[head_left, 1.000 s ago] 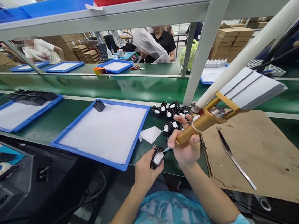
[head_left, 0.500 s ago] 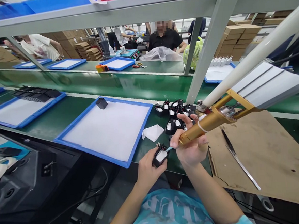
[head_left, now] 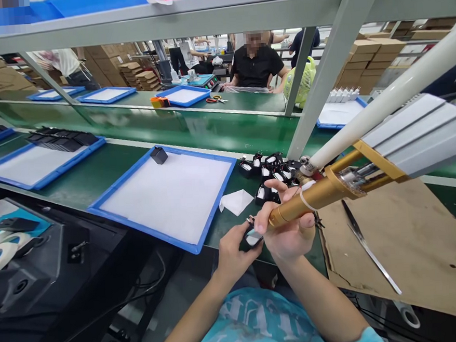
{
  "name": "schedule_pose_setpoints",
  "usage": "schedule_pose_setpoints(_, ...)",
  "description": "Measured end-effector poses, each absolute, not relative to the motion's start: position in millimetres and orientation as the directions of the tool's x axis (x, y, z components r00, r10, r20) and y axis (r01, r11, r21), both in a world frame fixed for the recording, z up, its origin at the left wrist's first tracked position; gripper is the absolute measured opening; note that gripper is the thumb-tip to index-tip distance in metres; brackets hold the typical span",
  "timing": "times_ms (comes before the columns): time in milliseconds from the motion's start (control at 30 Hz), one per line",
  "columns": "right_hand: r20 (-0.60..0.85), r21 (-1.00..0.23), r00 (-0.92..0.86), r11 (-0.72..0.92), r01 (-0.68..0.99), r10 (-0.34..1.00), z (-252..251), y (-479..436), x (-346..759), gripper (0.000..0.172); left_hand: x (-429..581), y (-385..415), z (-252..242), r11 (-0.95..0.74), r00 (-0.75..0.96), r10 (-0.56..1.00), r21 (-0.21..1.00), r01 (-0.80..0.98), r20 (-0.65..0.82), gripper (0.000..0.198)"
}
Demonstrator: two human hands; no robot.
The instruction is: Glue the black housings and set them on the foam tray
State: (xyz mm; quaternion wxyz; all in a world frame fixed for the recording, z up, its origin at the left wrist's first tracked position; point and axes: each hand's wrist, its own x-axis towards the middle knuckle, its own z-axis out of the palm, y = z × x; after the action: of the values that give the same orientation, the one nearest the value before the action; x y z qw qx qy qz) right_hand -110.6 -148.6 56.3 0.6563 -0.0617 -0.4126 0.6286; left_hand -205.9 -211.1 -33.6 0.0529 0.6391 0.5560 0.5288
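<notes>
My left hand [head_left: 236,253] is closed around a small black plug housing [head_left: 253,237] with a white inside and metal prongs at its top. In my right hand [head_left: 289,232] is a gold-barrelled hand tool [head_left: 311,195] with a grey finned rear body, gripped between thumb and fingers. Its pale blue tip reaches over the housing; whether it touches is hard to tell. Just beyond my right hand lies a heap of similar black housings [head_left: 272,162] with white insides and thin wires. A folded white paper [head_left: 237,202] lies left of that heap.
A blue-rimmed tray [head_left: 197,246] with a white liner bears one black case [head_left: 158,155]. Farther left, another tray [head_left: 37,185] holds a row of black cases. At right, tweezers [head_left: 368,244] lie on cardboard [head_left: 424,251]. A slanted post [head_left: 333,64] rises behind the tool. A co-worker sits opposite.
The gold tool and my right hand have come closer to my left hand, and the tip now covers more of the housing. The whole view has shifted slightly. The co-worker's plastic bag is lower.
</notes>
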Motion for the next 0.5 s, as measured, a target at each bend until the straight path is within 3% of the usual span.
schedule_pose_setpoints(167,0.442,-0.579,-0.119,0.182,-0.794,0.889,57.6,-149.8,-111.4,0.046,-209.4,-214.1,-36.6,-0.355,-0.155,0.790,0.648,0.674,0.593,0.036)
schedule_pose_setpoints(367,0.419,-0.596,-0.088,0.201,-0.777,0.904,54.5,-145.2,-98.7,0.046,-235.3,-215.2,-53.1,-0.190,-0.056,0.943,0.670,0.718,0.328,0.042)
schedule_pose_setpoints(500,0.408,-0.608,-0.062,0.221,-0.763,0.911,48.0,-142.5,-80.6,0.045,-248.7,-210.7,-47.4,-0.133,-0.034,0.979,0.751,0.647,0.203,0.048)
